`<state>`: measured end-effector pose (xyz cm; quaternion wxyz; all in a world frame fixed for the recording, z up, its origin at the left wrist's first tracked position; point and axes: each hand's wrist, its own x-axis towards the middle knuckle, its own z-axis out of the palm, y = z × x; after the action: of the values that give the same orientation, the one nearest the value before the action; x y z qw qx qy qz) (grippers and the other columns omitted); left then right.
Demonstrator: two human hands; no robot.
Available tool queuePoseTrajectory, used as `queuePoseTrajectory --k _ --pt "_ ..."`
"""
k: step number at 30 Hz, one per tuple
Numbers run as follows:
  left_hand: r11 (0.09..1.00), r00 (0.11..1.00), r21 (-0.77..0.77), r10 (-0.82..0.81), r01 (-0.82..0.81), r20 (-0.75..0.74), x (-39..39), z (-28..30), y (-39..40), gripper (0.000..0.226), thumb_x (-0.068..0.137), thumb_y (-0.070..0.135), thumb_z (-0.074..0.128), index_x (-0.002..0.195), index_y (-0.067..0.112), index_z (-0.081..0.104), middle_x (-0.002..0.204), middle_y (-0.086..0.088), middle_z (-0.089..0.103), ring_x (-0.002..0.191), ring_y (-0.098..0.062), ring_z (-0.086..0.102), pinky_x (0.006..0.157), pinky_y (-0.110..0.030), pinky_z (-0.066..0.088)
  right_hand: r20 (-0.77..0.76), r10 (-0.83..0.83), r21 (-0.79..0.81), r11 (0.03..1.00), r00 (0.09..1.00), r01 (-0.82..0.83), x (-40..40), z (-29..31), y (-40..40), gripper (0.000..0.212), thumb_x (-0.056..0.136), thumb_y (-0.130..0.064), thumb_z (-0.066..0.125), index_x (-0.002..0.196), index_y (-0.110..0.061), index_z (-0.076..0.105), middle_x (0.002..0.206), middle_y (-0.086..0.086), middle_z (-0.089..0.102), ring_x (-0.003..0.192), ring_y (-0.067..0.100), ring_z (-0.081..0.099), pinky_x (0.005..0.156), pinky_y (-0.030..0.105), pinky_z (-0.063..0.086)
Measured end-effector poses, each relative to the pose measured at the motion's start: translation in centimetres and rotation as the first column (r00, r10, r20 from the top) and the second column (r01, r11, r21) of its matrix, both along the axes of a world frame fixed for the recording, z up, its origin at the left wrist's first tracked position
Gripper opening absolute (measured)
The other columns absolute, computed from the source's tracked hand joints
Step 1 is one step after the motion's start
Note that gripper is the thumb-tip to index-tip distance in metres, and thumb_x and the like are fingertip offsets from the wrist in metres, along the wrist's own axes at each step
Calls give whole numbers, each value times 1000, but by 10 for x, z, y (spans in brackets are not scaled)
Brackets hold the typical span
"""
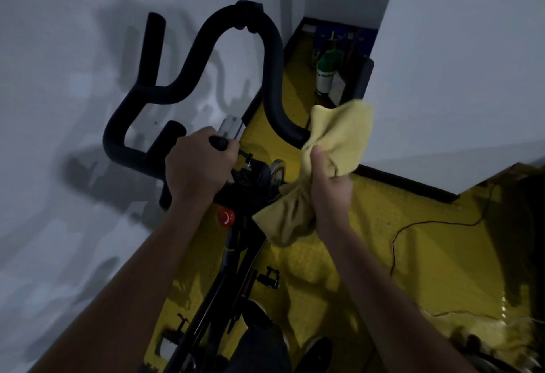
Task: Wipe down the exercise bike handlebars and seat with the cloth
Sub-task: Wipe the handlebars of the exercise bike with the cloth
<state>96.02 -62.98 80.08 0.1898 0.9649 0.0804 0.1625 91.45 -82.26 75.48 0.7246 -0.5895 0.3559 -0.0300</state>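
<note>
green-capped bottle point(326, 73), black cable point(427, 223), yellow floor point(383, 254)

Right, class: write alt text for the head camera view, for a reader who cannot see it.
Seen from above, a person's right hand grips a bunched yellow cloth wrapped round the right end of an exercise bike's black handlebars, while the left hand holds a short black grip near the middle. Yellow floor and white walls surround the bike.

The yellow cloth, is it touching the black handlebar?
Touching. In the head view, the right hand grips the yellow cloth, and the cloth's upper part is wrapped over the right end of the black handlebar, with no gap showing.
</note>
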Motion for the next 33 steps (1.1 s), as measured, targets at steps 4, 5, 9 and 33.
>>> queuePoseTrajectory --k 4,5,9,33 --pt "1000 1000 2 -3 3 1 0 -1 0 37 85 49 59 63 20 52 52 5 51 45 -10 46 45 -22 22 -56 -56 107 992 997 62 -32 -11 24 59 81 -56 75 130 -28 57 113 -6 68 102 16 66 92 44 57" --pt "1000 1000 7 -8 8 4 0 -1 0 38 86 49 59 63 20 52 52 5 51 45 -11 46 45 -22 23 -34 -48 123 991 998 52 -38 -12 29 56 83 -53 75 131 -31 57 113 -8 69 102 15 67 91 44 58" --pt "999 999 17 -34 34 20 2 -3 1 39 88 46 58 63 17 51 52 3 50 45 -14 47 45 -23 24 -34 -13 132 991 999 17 -33 -13 23 50 81 -53 77 121 -31 57 105 -9 69 95 11 67 75 33 59" --pt "996 996 -62 -68 71 60 -2 -7 3 41 85 41 63 58 17 44 46 2 42 39 -17 43 44 -21 23 23 75 -294 954 997 -65 45 18 -25 46 91 -70 51 102 -27 57 86 -11 63 77 5 59 64 22 48"
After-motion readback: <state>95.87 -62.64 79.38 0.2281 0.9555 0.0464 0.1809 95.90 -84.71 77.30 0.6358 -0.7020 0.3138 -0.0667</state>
